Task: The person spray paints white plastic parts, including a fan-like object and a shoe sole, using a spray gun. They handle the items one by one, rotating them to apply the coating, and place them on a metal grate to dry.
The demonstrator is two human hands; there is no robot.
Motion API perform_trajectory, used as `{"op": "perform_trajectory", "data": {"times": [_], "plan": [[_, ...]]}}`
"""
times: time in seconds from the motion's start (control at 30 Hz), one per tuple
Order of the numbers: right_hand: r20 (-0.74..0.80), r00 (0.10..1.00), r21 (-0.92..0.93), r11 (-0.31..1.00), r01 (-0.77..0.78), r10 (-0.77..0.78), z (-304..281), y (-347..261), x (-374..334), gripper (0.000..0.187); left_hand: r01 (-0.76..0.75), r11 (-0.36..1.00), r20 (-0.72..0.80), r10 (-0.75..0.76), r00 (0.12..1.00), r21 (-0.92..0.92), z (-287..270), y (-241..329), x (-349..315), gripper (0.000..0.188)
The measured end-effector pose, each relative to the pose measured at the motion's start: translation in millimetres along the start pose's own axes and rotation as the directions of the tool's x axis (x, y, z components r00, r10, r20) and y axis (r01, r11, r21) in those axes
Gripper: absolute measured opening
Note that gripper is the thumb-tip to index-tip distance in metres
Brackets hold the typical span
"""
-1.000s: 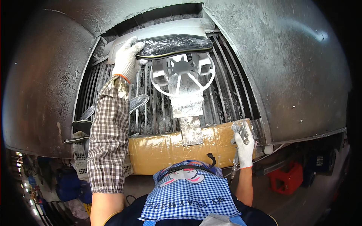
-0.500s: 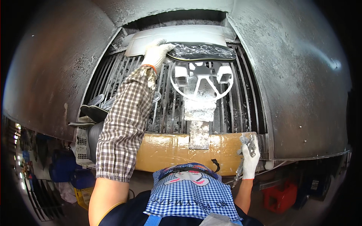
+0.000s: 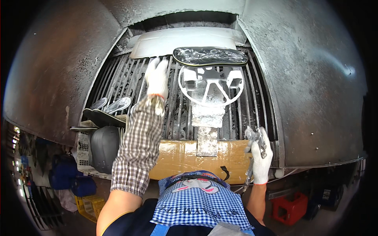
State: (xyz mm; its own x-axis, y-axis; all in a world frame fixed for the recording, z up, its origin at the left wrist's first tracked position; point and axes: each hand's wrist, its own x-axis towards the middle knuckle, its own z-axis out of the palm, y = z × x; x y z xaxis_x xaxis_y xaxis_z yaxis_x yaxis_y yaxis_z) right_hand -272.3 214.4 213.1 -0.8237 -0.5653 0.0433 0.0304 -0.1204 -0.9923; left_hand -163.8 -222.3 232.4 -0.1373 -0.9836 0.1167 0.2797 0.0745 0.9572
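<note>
A long black shoe sole with a shiny clear cover lies across the far part of a white spoked turntable. My left hand, in a white knit glove, is left of the sole and apart from it, its fingers stretched over the slatted grate and nothing in them. Close to the front right corner, my gloved right hand is wrapped round a paint-caked spray gun. A hose hangs beneath that hand.
Grey booth walls rise on both sides. A pale crate at the left holds dark soles and clear-covered pieces. Tape-covered cardboard lines the front edge. A white board stands behind the turntable. A red crate sits below right.
My left hand has let go of the sole's left end and drawn back toward me. The sole stays on the turntable. My right hand with the spray gun has risen slightly.
</note>
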Motion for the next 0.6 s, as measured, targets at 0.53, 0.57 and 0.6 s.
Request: {"op": "perform_trajectory", "data": {"times": [0.53, 0.57, 0.6], "plan": [[0.392, 0.822, 0.019, 0.898, 0.440, -0.412, 136.0, -93.8, 63.7, 0.057, 0.663, 0.658, 0.496, -0.468, 0.732, -0.358, 6.0, -56.8, -181.6, 0.051], [0.387, 0.828, 0.013, 0.901, 0.434, -0.405, 137.6, -93.2, 65.4, 0.056, 0.672, 0.646, 0.513, -0.464, 0.722, -0.362, 7.4, -56.3, -180.8, 0.052], [0.378, 0.840, 0.008, 0.909, 0.417, -0.389, 137.3, -92.9, 65.7, 0.055, 0.668, 0.655, 0.522, -0.454, 0.722, -0.353, 7.6, -56.4, -180.8, 0.053]]}}
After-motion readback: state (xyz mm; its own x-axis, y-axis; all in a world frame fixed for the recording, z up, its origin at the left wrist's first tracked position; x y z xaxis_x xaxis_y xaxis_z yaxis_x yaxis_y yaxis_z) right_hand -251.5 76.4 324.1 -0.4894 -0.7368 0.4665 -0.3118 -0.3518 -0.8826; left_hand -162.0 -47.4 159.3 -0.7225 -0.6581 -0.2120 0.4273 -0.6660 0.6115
